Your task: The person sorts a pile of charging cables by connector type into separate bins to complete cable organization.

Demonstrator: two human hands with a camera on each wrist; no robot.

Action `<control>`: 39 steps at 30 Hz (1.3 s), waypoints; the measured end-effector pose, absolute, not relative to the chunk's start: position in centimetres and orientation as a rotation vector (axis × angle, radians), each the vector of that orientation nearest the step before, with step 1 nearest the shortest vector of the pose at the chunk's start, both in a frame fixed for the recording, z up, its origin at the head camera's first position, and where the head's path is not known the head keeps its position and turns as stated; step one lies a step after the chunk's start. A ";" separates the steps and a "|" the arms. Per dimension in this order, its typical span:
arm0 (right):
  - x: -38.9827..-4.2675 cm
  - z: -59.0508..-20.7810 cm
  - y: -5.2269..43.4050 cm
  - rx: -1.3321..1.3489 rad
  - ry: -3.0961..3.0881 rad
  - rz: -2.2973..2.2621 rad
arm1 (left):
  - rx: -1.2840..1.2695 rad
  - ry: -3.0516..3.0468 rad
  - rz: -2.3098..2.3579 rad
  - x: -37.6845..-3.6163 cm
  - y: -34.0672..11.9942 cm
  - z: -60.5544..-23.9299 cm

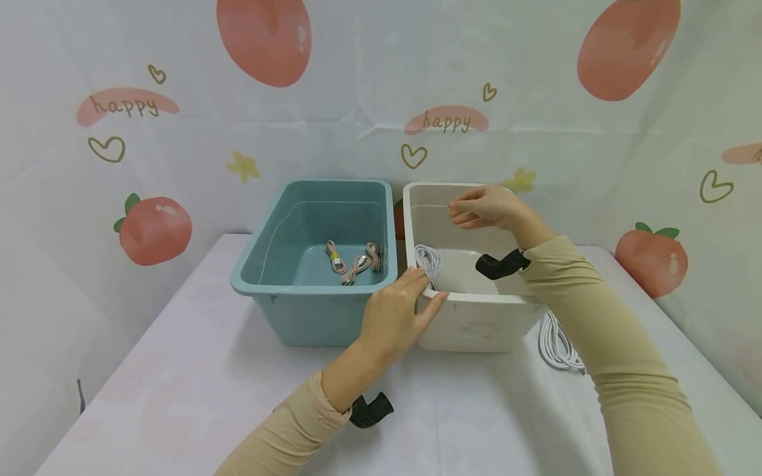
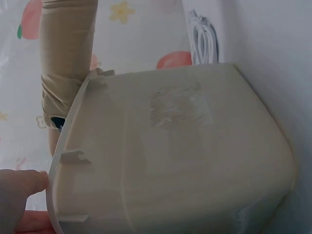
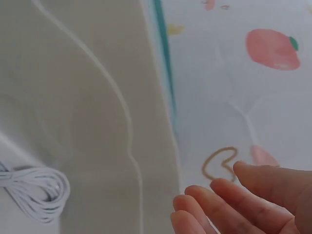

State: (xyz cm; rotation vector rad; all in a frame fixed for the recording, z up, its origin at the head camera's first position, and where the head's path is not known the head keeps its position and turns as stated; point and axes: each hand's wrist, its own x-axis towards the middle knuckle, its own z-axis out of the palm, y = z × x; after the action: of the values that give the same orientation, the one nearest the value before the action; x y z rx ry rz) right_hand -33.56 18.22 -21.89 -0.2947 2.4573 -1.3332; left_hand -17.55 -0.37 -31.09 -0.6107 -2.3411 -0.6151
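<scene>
Watch your left hand (image 1: 395, 307): its fingers are clamped over the front-left rim of the white bin (image 1: 482, 324), so a pull or downward push there could tip the bin and slide the white cable coil (image 1: 429, 259) inside. Your right hand (image 1: 489, 206) is above that bin, fingers loosely bent, thumb apart from them, nothing held; a low sweep of your right sleeve (image 1: 601, 337) could knock the rim or drag the second white coil (image 1: 556, 344) on the table (image 1: 178, 396), just right of the bin. The inner coil lies by the left wall, long axis roughly front to back, rounded loop end rearward; the outer coil's long axis slants toward the front right.
</scene>
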 end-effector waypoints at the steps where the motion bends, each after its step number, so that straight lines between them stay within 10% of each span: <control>1: -33.4 -21.6 18.5 -0.301 2.440 -1.361 | -0.610 -2.339 -0.618 -17.5 -0.4 -31.1; 39: -25.7 -23.7 29.7 -0.432 2.626 -1.603 | -0.605 -2.313 -0.637 -17.7 -0.3 -31.3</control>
State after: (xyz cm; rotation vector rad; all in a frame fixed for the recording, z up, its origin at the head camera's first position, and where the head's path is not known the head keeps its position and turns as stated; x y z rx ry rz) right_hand -25.73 29.72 -23.72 -0.4317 2.6259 -1.6035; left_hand -17.67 -0.29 -31.33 -0.6049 -2.3134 -0.6367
